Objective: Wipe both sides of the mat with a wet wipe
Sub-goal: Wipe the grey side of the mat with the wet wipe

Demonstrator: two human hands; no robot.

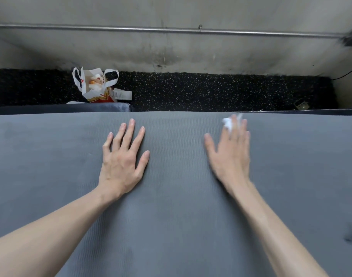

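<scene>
Both hands on the grey mat

The mat fills the foreground. The left hand lies flat, fingers spread, holding nothing; the blurred right hand presses a white wet wipe under straight fingers near the mat's far edge.

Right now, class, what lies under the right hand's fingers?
A white wipe shows beneath the right hand, pressed on the grey mat. Most of the wipe is hidden by the blurred fingers.
</scene>
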